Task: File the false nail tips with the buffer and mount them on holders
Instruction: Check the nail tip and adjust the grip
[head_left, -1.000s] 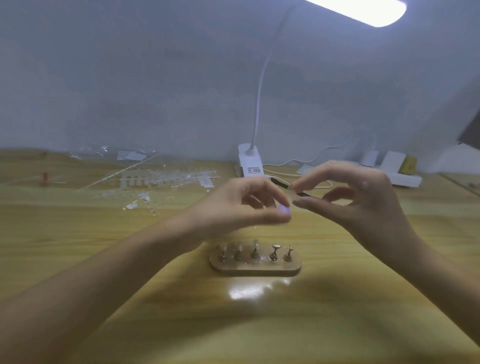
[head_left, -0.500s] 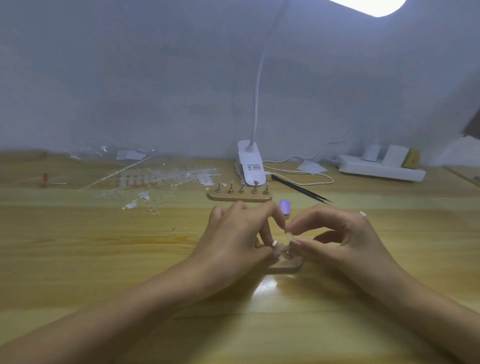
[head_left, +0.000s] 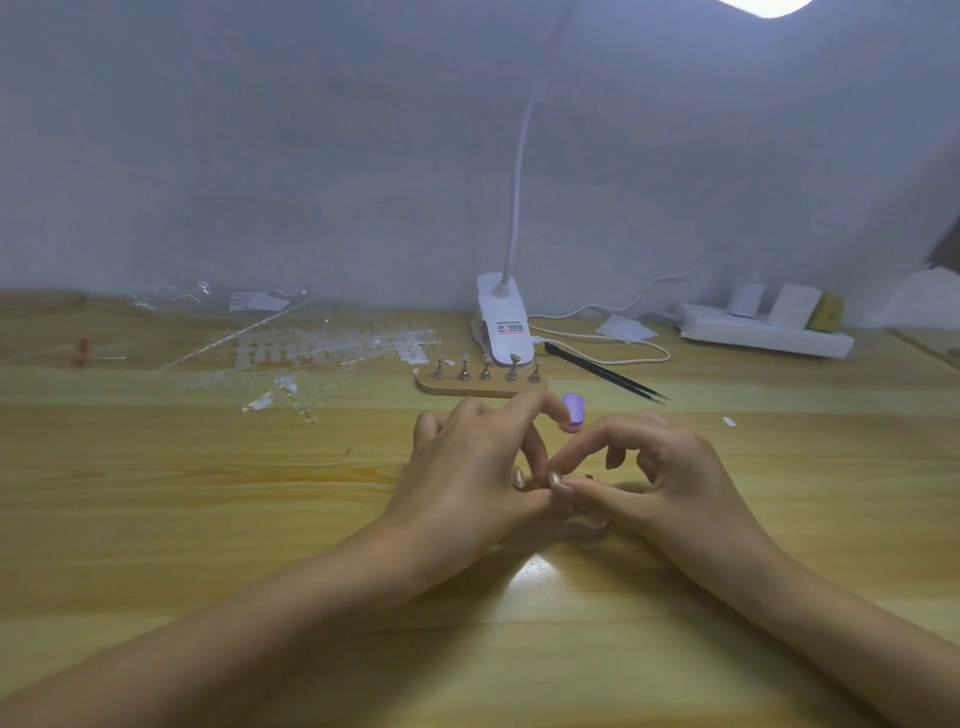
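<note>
A person's right hand (head_left: 660, 467) pinches a pale nail tip (head_left: 557, 477) between thumb and forefinger, low over the middle of a wooden table (head_left: 208, 519). The left hand (head_left: 467, 483) curls in beside it, thumb meeting the right fingertips; whether it grips anything cannot be told. Just behind lie a purple buffer (head_left: 573, 408), a wooden stand of five holders (head_left: 480, 385) and black tweezers (head_left: 605, 371).
</note>
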